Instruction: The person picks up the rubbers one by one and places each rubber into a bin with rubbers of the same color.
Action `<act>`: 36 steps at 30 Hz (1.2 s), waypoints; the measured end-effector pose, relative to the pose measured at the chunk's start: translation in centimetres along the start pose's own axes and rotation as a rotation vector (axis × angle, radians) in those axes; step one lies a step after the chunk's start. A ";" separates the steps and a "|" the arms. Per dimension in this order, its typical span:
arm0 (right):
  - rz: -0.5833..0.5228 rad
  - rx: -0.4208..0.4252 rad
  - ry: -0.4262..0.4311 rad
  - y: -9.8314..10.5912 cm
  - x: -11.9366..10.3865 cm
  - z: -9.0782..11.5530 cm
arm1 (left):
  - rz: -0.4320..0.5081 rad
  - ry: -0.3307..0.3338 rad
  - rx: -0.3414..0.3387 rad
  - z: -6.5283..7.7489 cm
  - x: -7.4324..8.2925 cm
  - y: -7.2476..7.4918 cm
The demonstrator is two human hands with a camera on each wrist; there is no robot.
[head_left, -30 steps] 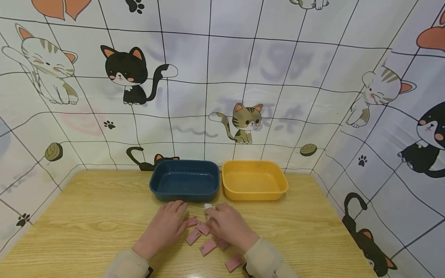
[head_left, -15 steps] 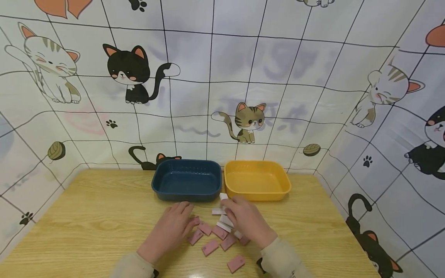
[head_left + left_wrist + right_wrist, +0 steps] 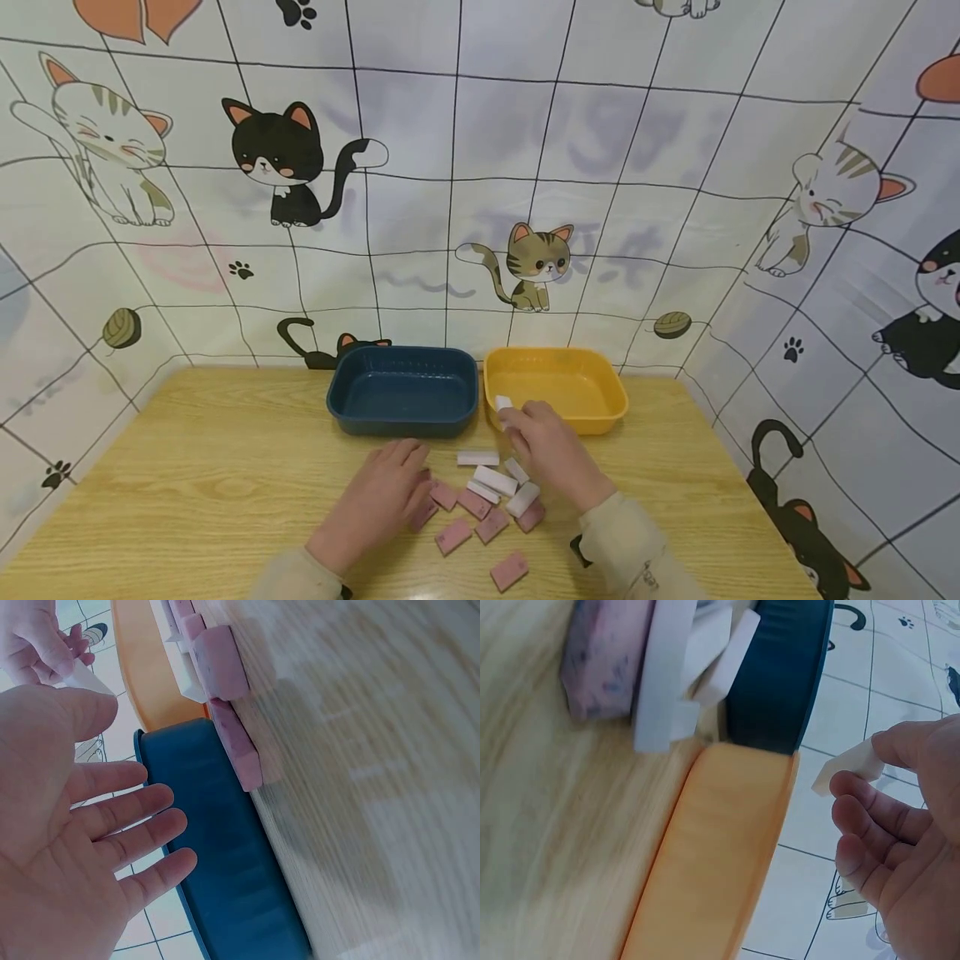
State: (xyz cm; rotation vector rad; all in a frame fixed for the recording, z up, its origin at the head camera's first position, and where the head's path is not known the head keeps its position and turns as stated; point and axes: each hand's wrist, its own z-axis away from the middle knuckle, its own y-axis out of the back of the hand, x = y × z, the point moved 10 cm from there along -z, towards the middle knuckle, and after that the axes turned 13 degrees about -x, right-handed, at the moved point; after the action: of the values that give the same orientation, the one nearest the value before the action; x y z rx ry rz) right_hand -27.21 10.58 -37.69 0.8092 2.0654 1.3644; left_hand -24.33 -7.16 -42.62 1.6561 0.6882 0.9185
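Between thumb and index finger my right hand [image 3: 553,450] pinches a small white block [image 3: 503,403], held up at the front left rim of the yellow tray [image 3: 592,422]. The right wrist view shows that white block [image 3: 847,768] as a long bar with one end sticking out past the fingers. My left hand [image 3: 375,496] hovers palm inward beside several pink blocks [image 3: 453,536], partly hiding the nearest of them. Its fingers [image 3: 161,874] are extended and hold nothing in the left wrist view. Several loose white blocks [image 3: 496,479] lie among the pink ones.
A dark blue tray [image 3: 405,425] stands left of the yellow one, both at the back of the wooden table [image 3: 195,467]. Behind them hangs a white cat-print cloth [image 3: 420,217]. One pink block [image 3: 510,572] lies apart, near the front.
My right hand has moved right and up from the pile to the yellow tray with the white block, uncovering the other white blocks. The left hand has shifted slightly right.
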 end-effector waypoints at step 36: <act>-0.114 -0.207 -0.239 -5.0 5.9 -4.3 | -0.030 -0.079 0.035 -1.3 2.7 0.0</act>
State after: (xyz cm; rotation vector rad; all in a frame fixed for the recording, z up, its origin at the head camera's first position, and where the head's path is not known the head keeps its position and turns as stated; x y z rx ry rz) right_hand -35.23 10.72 -41.50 0.7160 1.7288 1.3232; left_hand -24.02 -4.26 -41.84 1.6993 0.6766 0.8190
